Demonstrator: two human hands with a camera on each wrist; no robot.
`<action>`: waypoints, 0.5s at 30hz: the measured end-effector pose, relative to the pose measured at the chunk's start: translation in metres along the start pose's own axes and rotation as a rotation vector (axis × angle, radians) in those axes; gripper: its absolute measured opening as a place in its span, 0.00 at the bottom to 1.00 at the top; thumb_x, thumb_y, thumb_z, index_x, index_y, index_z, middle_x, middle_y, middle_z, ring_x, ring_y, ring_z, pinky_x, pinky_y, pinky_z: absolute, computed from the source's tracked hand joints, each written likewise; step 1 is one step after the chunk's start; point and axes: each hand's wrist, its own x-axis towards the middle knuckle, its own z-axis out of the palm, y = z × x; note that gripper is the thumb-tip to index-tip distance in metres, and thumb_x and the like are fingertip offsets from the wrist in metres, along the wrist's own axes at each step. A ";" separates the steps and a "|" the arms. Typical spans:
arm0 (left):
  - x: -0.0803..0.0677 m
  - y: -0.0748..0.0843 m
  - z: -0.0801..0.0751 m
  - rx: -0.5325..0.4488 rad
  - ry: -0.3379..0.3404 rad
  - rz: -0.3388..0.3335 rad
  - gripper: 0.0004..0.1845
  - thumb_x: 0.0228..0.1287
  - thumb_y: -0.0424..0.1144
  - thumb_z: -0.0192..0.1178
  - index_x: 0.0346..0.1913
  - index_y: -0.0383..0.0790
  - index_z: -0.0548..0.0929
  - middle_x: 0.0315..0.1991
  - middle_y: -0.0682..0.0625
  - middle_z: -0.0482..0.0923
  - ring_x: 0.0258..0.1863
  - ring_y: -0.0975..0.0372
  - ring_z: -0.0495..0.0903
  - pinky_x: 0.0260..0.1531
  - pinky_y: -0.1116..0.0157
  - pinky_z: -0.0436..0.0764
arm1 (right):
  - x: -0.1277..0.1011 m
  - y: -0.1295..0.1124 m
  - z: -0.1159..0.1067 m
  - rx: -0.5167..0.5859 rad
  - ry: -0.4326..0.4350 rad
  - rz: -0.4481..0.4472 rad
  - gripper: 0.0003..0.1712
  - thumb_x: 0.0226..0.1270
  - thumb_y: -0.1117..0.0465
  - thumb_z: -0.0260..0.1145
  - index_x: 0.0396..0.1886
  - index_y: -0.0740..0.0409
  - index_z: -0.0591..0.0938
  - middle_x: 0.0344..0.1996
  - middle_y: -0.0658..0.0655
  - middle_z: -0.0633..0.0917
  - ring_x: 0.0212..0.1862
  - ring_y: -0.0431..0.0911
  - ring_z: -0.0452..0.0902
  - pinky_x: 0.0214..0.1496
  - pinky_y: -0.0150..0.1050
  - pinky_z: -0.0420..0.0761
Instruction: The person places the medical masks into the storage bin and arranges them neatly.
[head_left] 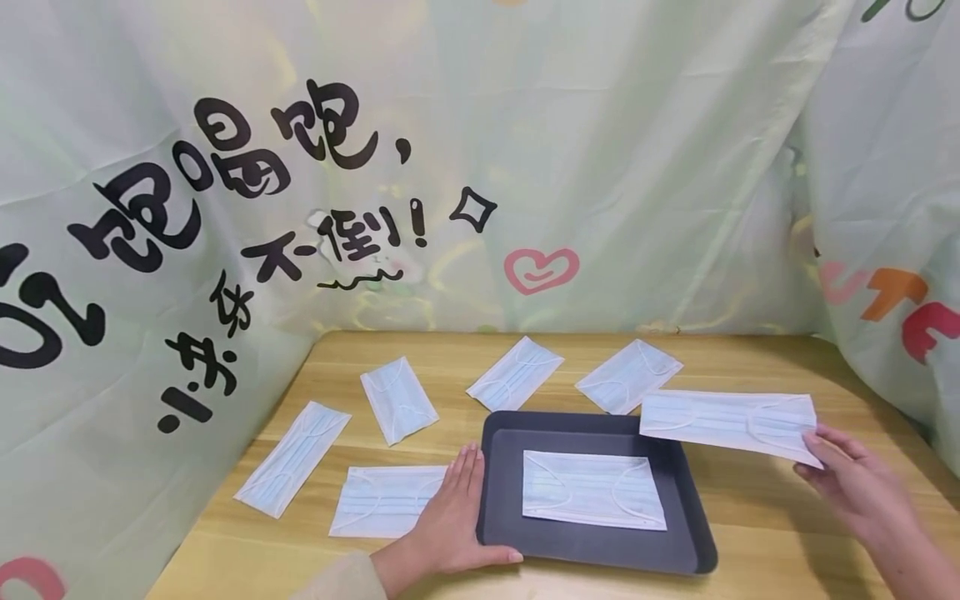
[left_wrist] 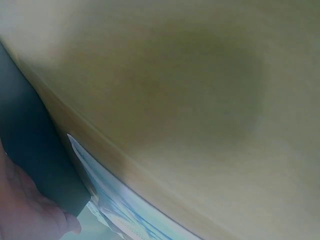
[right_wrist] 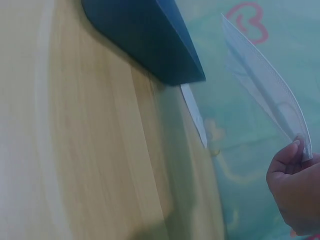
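Note:
A dark grey tray stands on the table with one blue-and-white face mask lying flat inside. My left hand rests against the tray's left side, fingers straight and thumb along the front corner; in the left wrist view, part of this hand shows beside the tray wall. Between thumb and fingers my right hand pinches the right end of another face mask. That mask is held above the table, its left end over the tray's back right corner. The right wrist view shows the pinched mask edge-on.
Several more masks lie around the tray: a mask at far left, a mask behind it, a mask and a mask at the back, and a mask partly under my left hand. A printed curtain encloses the wooden table.

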 end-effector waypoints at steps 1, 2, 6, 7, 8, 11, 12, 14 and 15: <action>0.000 0.000 0.000 -0.002 0.001 0.001 0.68 0.41 0.82 0.45 0.70 0.25 0.48 0.72 0.31 0.45 0.72 0.44 0.47 0.68 0.51 0.58 | -0.001 0.001 0.001 -0.004 -0.011 0.006 0.17 0.66 0.72 0.53 0.30 0.54 0.86 0.27 0.50 0.84 0.29 0.40 0.81 0.30 0.32 0.80; 0.000 0.000 0.001 -0.004 0.003 0.004 0.68 0.42 0.82 0.45 0.70 0.25 0.48 0.72 0.31 0.45 0.72 0.44 0.47 0.68 0.51 0.58 | -0.002 0.003 0.003 -0.010 -0.022 0.007 0.17 0.67 0.72 0.53 0.30 0.54 0.86 0.27 0.50 0.84 0.29 0.40 0.81 0.30 0.32 0.80; 0.000 0.000 0.002 -0.010 0.023 0.013 0.68 0.41 0.83 0.44 0.69 0.24 0.49 0.71 0.30 0.47 0.71 0.43 0.48 0.67 0.50 0.58 | -0.005 0.012 0.015 -0.016 -0.078 -0.006 0.17 0.68 0.72 0.51 0.32 0.55 0.85 0.28 0.51 0.84 0.29 0.40 0.80 0.31 0.31 0.80; 0.000 0.000 0.002 -0.015 0.027 0.015 0.68 0.41 0.83 0.44 0.69 0.24 0.49 0.71 0.30 0.47 0.71 0.43 0.49 0.67 0.50 0.58 | -0.005 0.014 0.019 -0.020 -0.090 -0.014 0.17 0.68 0.73 0.50 0.32 0.55 0.85 0.28 0.51 0.84 0.29 0.40 0.80 0.30 0.31 0.80; 0.000 0.000 0.003 -0.015 0.029 0.016 0.68 0.41 0.83 0.44 0.69 0.24 0.49 0.71 0.30 0.47 0.71 0.43 0.49 0.67 0.50 0.58 | -0.006 0.016 0.022 -0.024 -0.109 -0.024 0.18 0.68 0.73 0.50 0.32 0.56 0.85 0.28 0.51 0.84 0.29 0.40 0.80 0.31 0.31 0.79; 0.000 -0.001 0.003 -0.018 0.027 0.011 0.68 0.41 0.83 0.44 0.69 0.24 0.49 0.71 0.31 0.46 0.72 0.43 0.48 0.68 0.51 0.57 | -0.007 0.023 0.032 -0.054 -0.138 -0.040 0.18 0.69 0.73 0.49 0.33 0.56 0.84 0.29 0.50 0.83 0.29 0.40 0.79 0.31 0.30 0.79; 0.000 -0.001 0.003 -0.022 0.025 0.010 0.68 0.41 0.83 0.44 0.69 0.24 0.48 0.71 0.31 0.46 0.72 0.43 0.48 0.68 0.51 0.57 | -0.008 0.026 0.036 -0.073 -0.139 -0.041 0.18 0.69 0.73 0.49 0.33 0.55 0.84 0.29 0.50 0.83 0.29 0.39 0.79 0.31 0.30 0.78; -0.001 -0.001 0.003 -0.023 0.021 0.008 0.68 0.41 0.83 0.44 0.70 0.24 0.48 0.72 0.31 0.45 0.72 0.44 0.47 0.68 0.51 0.56 | -0.010 0.031 0.041 -0.104 -0.133 -0.035 0.18 0.69 0.72 0.49 0.33 0.54 0.84 0.30 0.49 0.82 0.29 0.38 0.78 0.31 0.29 0.78; -0.001 -0.001 0.003 -0.023 0.021 0.009 0.68 0.41 0.82 0.44 0.70 0.24 0.48 0.72 0.31 0.45 0.72 0.44 0.47 0.68 0.51 0.56 | -0.011 0.034 0.044 -0.127 -0.122 -0.027 0.18 0.69 0.72 0.50 0.33 0.53 0.84 0.29 0.48 0.81 0.29 0.38 0.78 0.31 0.29 0.78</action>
